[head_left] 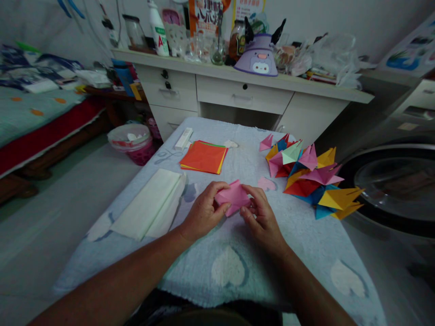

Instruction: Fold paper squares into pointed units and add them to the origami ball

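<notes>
Pink folded paper (235, 195) above the desk (306, 258);
left hand (206, 206) pinches its left side; right hand (261, 212) half-curled at its right edge, grip unclear.

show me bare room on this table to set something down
Bare tablecloth shows right of the right forearm, nearer the body than the folded paper shapes, and between it and the left forearm. Crowded: far right, under those shapes, and left, with pale sheet, paper stack and small box.

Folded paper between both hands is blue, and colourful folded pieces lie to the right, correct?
No: in the head view, the folded paper between left hand and right hand is pink, not blue. The folded pieces do lie to the right.
</notes>
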Available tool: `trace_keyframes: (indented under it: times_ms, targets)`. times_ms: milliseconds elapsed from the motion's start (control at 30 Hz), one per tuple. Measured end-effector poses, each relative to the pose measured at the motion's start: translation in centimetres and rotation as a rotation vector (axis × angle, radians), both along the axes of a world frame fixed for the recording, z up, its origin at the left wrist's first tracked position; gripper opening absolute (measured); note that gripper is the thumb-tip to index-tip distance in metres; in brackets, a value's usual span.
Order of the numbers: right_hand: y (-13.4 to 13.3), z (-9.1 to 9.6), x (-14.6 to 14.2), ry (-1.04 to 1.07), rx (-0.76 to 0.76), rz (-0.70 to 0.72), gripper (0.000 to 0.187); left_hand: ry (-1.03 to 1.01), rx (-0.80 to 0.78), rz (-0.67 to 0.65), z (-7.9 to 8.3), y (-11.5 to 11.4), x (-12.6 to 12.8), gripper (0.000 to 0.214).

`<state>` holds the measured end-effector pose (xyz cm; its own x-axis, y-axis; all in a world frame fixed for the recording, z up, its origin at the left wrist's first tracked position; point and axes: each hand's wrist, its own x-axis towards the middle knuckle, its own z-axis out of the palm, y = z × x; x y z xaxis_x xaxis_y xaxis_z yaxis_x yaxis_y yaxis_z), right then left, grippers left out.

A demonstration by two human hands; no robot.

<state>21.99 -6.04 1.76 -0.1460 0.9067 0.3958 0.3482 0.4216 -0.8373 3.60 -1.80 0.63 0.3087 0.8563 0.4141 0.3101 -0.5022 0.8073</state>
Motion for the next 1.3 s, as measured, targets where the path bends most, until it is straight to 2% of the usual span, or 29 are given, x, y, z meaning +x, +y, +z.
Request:
trace_keyframes:
  times_ms: [267, 500, 767, 900, 1100, 1300]
  targets:
    - [0.0, -0.4, 0.1, -0.001, -0.036, 0.001, 0.056, 0.010, 0.005, -0.004, 0.0, 0.0, 0.0, 0.040]
    - [0.0, -0.4, 0.0, -0.010, -0.014, 0.026, 0.053, 0.020, 0.013, -0.015, 0.1, 0.1, -0.1, 0.050]
    - [0.0, -0.5, 0.0, -0.002, -0.037, 0.054, 0.054, 0.013, 0.034, -0.008, 0.1, 0.2, -0.1, 0.046]
    - [-0.1, -0.6, 0.0, 0.045, -0.042, 0.048, 0.045, 0.016, 0.047, -0.012, 0.1, 0.3, -0.2, 0.040]
    - [0.1, -0.6, -0.2, 0.263, -0.180, 0.026, 0.023, 0.005, 0.089, -0.029, 0.3, 0.4, -0.2, 0.021]
    - [0.5, -0.5, 0.0, 0.207, -0.163, -0.008, 0.009, 0.022, 0.024, -0.126, 1.0, 0.4, -0.4, 0.018]
